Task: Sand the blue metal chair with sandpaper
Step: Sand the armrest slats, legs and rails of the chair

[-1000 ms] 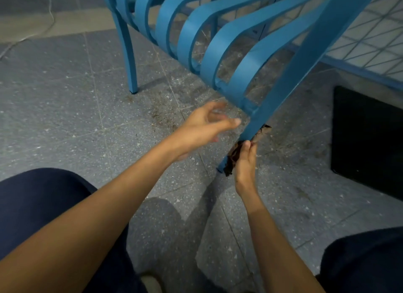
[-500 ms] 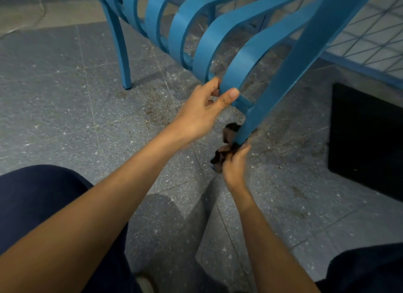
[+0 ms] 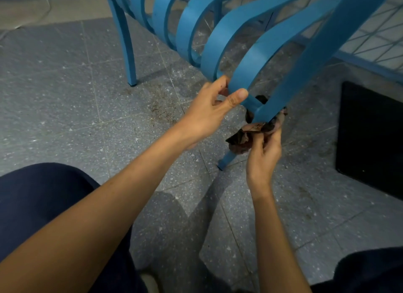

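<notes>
The blue metal chair (image 3: 309,59) with its curved flat slats stands on the floor right in front of me, filling the top of my view. Its near leg slants down between my hands to a foot that touches the tiles. My right hand (image 3: 263,155) is curled round a crumpled wad of brown sandpaper (image 3: 242,137) and holds it against that leg, below where the crossbar joins it. The paper bunches on both sides of the leg. How much of it lies flat on the metal I cannot tell, because the leg and my own fingers cover the contact. My left hand (image 3: 209,116) pinches the lower end of the nearest slat, thumb (image 3: 237,96) pressed on the front face and the fingers tucked behind it, mostly out of sight.

The chair's top is cut off by the frame's edge. A second leg stands farther back on the left. The grey speckled tile floor (image 3: 65,100) carries a scatter of brown dust (image 3: 161,109) under the seat. A black mat (image 3: 370,135) lies on the right, and a white wire-grid panel (image 3: 375,37) with a blue frame sits behind the chair. My dark blue trouser knees (image 3: 39,201) fill the bottom corners.
</notes>
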Demonstrator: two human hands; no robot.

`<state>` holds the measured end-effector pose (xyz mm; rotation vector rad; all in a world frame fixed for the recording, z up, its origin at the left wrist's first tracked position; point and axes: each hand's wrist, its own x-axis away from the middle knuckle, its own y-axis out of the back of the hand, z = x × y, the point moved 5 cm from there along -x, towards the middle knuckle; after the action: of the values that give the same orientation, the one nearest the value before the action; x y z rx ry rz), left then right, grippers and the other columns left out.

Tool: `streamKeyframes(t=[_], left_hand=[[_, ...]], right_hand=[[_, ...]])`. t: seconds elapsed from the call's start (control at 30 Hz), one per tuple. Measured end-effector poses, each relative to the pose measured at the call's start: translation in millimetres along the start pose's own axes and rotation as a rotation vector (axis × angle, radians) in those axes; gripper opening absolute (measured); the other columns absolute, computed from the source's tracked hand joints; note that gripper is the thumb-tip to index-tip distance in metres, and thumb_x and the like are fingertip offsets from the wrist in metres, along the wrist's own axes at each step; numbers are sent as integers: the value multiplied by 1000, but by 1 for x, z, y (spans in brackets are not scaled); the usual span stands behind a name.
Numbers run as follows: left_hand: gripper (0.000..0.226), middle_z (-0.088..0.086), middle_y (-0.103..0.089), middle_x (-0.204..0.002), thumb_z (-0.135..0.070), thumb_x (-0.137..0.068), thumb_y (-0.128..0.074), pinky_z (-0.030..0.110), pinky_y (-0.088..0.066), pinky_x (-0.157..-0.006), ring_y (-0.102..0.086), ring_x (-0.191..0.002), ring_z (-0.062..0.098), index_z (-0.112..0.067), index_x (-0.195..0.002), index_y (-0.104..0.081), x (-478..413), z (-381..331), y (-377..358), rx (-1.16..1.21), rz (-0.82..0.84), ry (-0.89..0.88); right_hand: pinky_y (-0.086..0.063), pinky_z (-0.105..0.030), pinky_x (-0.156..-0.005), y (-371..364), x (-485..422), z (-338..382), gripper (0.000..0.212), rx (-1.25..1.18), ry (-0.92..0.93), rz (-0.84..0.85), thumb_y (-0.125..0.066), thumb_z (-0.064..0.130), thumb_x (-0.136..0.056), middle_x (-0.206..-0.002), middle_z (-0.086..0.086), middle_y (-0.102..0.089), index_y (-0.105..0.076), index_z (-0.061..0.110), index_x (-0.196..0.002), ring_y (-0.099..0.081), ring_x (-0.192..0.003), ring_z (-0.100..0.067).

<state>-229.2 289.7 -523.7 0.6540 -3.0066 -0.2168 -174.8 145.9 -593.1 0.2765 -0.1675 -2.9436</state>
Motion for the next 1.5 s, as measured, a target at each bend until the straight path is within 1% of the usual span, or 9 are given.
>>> streamKeyframes(t=[0.17,0.37,0.6,0.73,0.87,1.1,1.27,1.43,1.5], left_hand=[[19,-2,-54,-116,-42,-92,-53,28,-51,-83,-53,-114,11,-29,-106,-56,-1,0,1,17,-1,5],[21,-8,-56,-104,-35,-93,-53,18,-52,-73,-56,-110,13,-21,-107,-57,-2,-3,0,54,-9,-15],[22,1,-56,-114,-35,-93,-54,22,-53,-78,-56,-112,13,-20,-108,-58,-4,0,1,84,-7,-14],[15,-13,-57,-102,-30,-94,-54,8,-49,-68,-58,-95,-10,-21,-106,-57,-4,-1,0,143,11,-19],[18,-12,-56,-102,-32,-94,-53,11,-52,-73,-56,-97,-7,-19,-106,-57,-5,3,-1,122,5,-21],[10,-20,-57,-106,-37,-93,-54,23,-55,-82,-58,-104,-2,-36,-103,-56,3,12,-2,97,-36,-45],[21,-6,-57,-117,-43,-93,-52,29,-52,-79,-59,-104,14,-34,-112,-53,26,96,15,197,-345,369],[18,14,-60,-93,-19,-95,-48,29,-52,-57,-58,-71,23,-8,-90,-61,64,199,1,382,-281,944],[29,26,-60,-103,-21,-95,-45,40,-57,-73,-65,-83,32,2,-94,-64,74,226,-33,558,-159,914]], right_hand=[[-42,-46,-103,-13,9,-78,52,137,-103,144,-44,14,-93,-130,-13,-56,-31,8,-142,-54,-121,-25],[-49,-53,-95,-11,18,-146,40,217,-378,393,-55,-3,-83,-112,-1,-69,-58,15,-119,-64,-107,-21],[-51,-25,-84,3,-2,-7,27,-159,-97,-10,-52,-4,-91,-102,1,-70,-61,10,-113,-65,-99,-12],[-41,-21,-100,-21,2,-22,60,-30,-86,12,-47,2,-94,-136,-5,-50,-25,24,-144,-52,-121,-13],[-42,-3,-80,-35,10,-57,65,-4,-240,68,-43,-17,-89,-128,-7,-43,-11,4,-142,-58,-102,2],[-48,-24,-76,-29,34,-113,42,193,-645,40,-54,7,-92,-108,-10,-62,-44,12,-133,-62,-88,-22],[-56,-37,-86,-6,54,-113,47,5,-742,-29,-59,-4,-84,-109,-7,-69,-53,13,-128,-67,-94,-20],[-56,-28,-65,1,74,-85,36,-418,-963,157,-48,-9,-81,-94,-14,-67,-60,6,-111,-66,-79,-23],[-56,-27,-62,-6,76,-74,36,-464,-1011,290,-44,-6,-80,-88,-13,-68,-60,3,-112,-67,-74,-21]])
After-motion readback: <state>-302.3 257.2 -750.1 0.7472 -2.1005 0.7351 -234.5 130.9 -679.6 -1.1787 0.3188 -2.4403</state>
